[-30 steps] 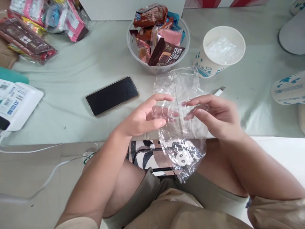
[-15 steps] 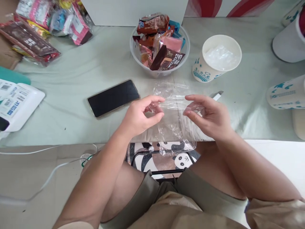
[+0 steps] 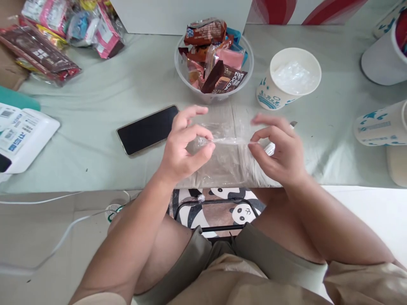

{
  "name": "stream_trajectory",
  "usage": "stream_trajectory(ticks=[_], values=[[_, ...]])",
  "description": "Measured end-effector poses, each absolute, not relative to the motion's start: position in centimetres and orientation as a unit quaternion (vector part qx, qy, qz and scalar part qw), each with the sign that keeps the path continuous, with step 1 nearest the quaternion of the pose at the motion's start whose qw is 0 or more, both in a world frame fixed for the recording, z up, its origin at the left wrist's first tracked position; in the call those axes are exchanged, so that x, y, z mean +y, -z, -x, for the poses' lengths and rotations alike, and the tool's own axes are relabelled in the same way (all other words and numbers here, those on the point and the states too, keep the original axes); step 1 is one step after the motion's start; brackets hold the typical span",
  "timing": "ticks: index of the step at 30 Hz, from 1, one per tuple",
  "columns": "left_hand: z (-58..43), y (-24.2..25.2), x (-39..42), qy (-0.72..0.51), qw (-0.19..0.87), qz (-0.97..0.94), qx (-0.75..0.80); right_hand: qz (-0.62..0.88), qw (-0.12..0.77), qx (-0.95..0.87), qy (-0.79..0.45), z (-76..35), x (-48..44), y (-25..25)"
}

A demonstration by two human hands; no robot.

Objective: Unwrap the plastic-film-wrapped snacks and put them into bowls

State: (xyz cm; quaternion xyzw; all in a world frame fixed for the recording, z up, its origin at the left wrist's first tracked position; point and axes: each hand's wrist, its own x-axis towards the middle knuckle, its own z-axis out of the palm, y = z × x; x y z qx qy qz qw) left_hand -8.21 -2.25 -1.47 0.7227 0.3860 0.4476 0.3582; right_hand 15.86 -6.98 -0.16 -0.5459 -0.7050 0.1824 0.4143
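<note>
A clear plastic bag point(image 3: 222, 163) is stretched between my two hands over the table's front edge. My left hand point(image 3: 186, 146) pinches one side of it between thumb and forefinger, with the other fingers raised. The opposite side is pinched by my right hand point(image 3: 278, 148), whose upper fingers are smeared by motion. Behind the right hand lies a white-handled cutter point(image 3: 270, 148), partly covered by the fingers. A black phone point(image 3: 146, 131) rests on the cloth just left of my left hand.
Beyond my hands stands a clear bowl point(image 3: 181, 78) of wrapped snacks. A paper cup point(image 3: 265, 95) holding crumpled clear plastic is right of it. More cups point(image 3: 381, 125) stand far right. Snack packs point(image 3: 41, 55) and a white device point(image 3: 38, 140) are at left.
Both hands now pinch the bag with fingertips, other fingers lifted. The bag's lower end, which hung past the table edge, has been drawn up over the table.
</note>
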Motion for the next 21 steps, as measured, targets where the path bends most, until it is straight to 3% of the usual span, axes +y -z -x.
stream_trajectory(ticks=[3, 7, 11, 16, 21], values=[[8.2, 1.4, -2.2, -0.425, 0.521, -0.665, 0.325, 0.515, 0.442, -0.656, -0.331, -15.5, -7.4, -0.3], [7.9, 1.4, -2.0, -0.268, 0.677, -0.581, 0.364, 0.528, 0.469, -0.564, -0.428, -15.5, -7.2, 0.0], [7.3, 1.6, -1.8, -0.335, 0.702, -0.495, 0.388, 0.521, 0.516, -0.492, -0.469, -16.0, -6.3, 0.9], [6.8, 1.4, -1.9, -0.354, 0.732, -0.435, 0.386, 0.508, 0.433, -0.468, -0.579, -15.6, -6.1, 0.5], [6.6, 1.1, -2.0, -0.285, 0.748, -0.454, 0.39, 0.562, 0.409, -0.498, -0.519, -14.9, -6.3, 0.2]])
